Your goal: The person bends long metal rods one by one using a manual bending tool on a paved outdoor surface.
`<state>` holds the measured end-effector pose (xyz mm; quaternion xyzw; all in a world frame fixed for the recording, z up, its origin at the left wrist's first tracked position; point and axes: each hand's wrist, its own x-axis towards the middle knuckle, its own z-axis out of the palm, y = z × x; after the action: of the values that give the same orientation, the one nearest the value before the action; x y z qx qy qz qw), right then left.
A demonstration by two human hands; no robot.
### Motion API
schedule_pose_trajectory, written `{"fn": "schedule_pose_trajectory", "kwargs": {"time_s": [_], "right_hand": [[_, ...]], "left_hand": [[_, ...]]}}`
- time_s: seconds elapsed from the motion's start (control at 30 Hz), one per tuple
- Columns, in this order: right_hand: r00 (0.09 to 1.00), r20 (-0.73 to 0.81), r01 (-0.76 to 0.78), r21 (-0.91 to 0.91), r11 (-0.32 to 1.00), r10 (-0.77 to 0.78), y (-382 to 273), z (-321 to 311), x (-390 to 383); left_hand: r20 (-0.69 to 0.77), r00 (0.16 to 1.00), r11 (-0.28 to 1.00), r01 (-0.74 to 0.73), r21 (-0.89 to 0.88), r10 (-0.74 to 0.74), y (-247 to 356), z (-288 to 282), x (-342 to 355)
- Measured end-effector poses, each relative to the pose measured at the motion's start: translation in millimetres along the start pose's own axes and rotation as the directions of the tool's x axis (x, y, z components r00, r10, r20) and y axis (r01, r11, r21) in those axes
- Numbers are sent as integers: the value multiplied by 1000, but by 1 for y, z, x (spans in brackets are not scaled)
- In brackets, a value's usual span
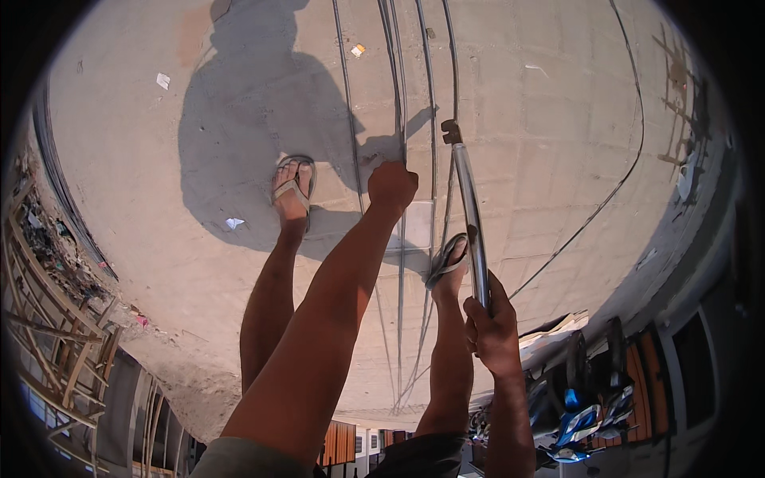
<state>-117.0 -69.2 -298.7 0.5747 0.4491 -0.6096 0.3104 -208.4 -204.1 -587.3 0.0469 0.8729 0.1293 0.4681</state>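
My left hand [392, 187] is closed in a fist around one of the long thin steel rods [394, 64] that run lengthwise over the ground. My right hand [496, 327] grips the lower end of a shiny metal pipe, a rebar bending bar [468, 187] with a dark notched head [452, 132]. The head is beside the right-hand rods; whether it touches one I cannot tell. My feet in sandals stand on the ground, the left foot [293, 187] left of the rods, the right foot [453, 259] next to the bar.
A dark cable or rod [637, 119] curves across the right side. More rods [52, 159] lie at the far left, near a wooden frame [64, 334] and rubble. A blue motorbike [578, 426] stands lower right. Paper scraps [233, 223] dot the paved ground [550, 199].
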Motion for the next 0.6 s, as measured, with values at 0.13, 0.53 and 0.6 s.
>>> {"fn": "schedule_pose_trajectory", "kwargs": {"time_s": [0.13,0.53,0.6], "right_hand": [[994,65,-97,58,994,93,-10,-16,4],[937,176,-309,15,951,301,-76,-2,31],[942,178,-279,-63,958,285,-85,-2,36]], "left_hand": [[-27,997,996,-70,-54,68,-12,-1,-12],[82,977,968,-183,-171,199,-52,-20,-13],[47,977,957,-192,-215,207,-60,-23,-15]]}}
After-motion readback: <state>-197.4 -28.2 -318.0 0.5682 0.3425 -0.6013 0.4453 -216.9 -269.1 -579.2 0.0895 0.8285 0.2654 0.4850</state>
